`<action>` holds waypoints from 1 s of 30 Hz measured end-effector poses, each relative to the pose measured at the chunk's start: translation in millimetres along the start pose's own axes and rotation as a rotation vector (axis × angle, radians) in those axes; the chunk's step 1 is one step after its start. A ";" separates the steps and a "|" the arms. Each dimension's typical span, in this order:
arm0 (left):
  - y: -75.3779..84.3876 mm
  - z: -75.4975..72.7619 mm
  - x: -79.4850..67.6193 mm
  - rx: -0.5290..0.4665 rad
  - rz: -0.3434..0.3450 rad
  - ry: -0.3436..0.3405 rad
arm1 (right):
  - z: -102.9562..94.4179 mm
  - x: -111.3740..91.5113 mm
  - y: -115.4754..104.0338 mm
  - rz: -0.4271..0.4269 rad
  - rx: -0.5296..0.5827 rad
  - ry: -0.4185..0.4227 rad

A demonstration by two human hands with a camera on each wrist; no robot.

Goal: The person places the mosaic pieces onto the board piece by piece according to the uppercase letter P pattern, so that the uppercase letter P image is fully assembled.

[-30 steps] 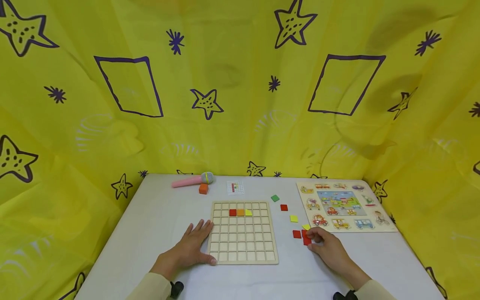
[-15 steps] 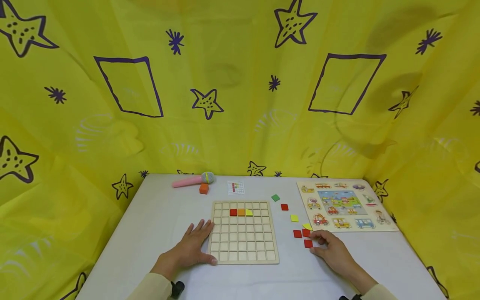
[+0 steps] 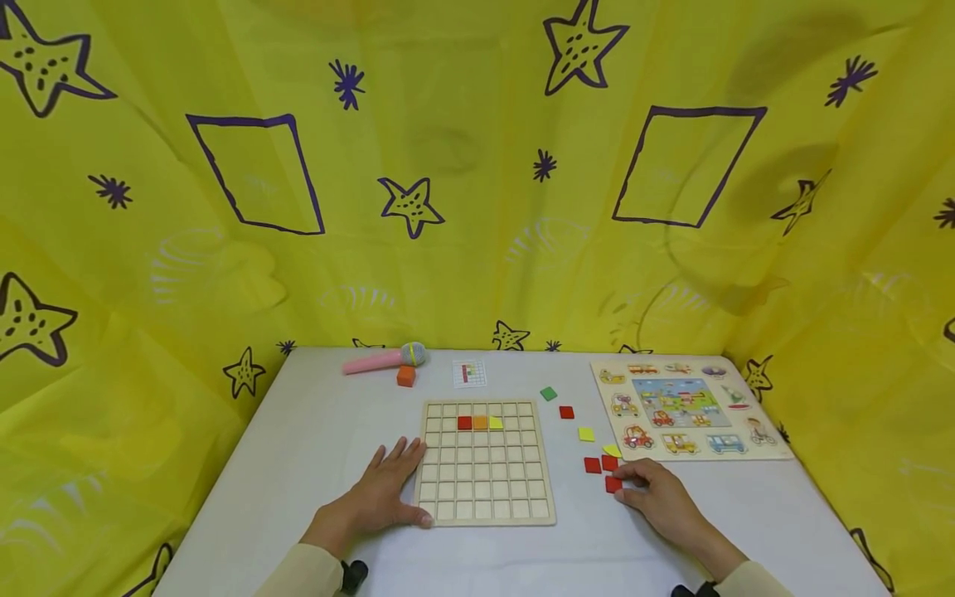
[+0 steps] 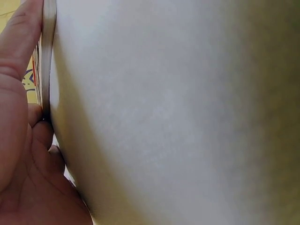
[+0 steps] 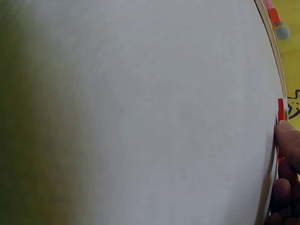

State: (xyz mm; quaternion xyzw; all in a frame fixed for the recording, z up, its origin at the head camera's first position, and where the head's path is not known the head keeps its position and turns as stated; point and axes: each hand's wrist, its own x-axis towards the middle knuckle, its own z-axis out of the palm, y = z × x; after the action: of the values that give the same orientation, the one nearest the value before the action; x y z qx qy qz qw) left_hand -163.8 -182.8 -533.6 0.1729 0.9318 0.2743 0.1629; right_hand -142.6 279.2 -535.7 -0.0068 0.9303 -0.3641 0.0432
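While the spread left hand point(image 3: 379, 492) touches the wooden grid board point(image 3: 481, 471), probably to keep it from sliding, the right hand point(image 3: 661, 499) brings thumb and finger to the nearest red tile point(image 3: 613, 485), right of the board, though whether they pinch it I cannot tell.

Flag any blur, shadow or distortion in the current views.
Head: grid board and loose red tiles look fairly sharp, print on the small card is too tiny to read. Left wrist: soft shadow beside the left hand, right side smeared into olive blur. Right wrist: similar blur at left, the board's edge bowed, right hand cut off by the frame.
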 end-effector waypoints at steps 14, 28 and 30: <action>3.3 -0.5 -0.5 -0.001 -0.017 0.001 | -2.4 2.5 2.7 0.012 0.139 0.068; 1.7 0.6 -0.3 -0.009 -0.012 -0.004 | 3.9 18.1 -10.3 -0.025 0.320 0.069; 1.6 0.6 -0.8 -0.011 -0.008 -0.002 | 6.3 20.5 -15.3 -0.016 0.350 0.061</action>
State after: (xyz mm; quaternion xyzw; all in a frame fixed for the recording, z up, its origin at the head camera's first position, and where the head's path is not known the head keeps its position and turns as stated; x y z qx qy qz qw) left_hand -162.5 -181.6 -533.0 0.1688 0.9308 0.2785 0.1658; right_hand -162.8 262.8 -531.5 0.0046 0.8535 -0.5208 0.0127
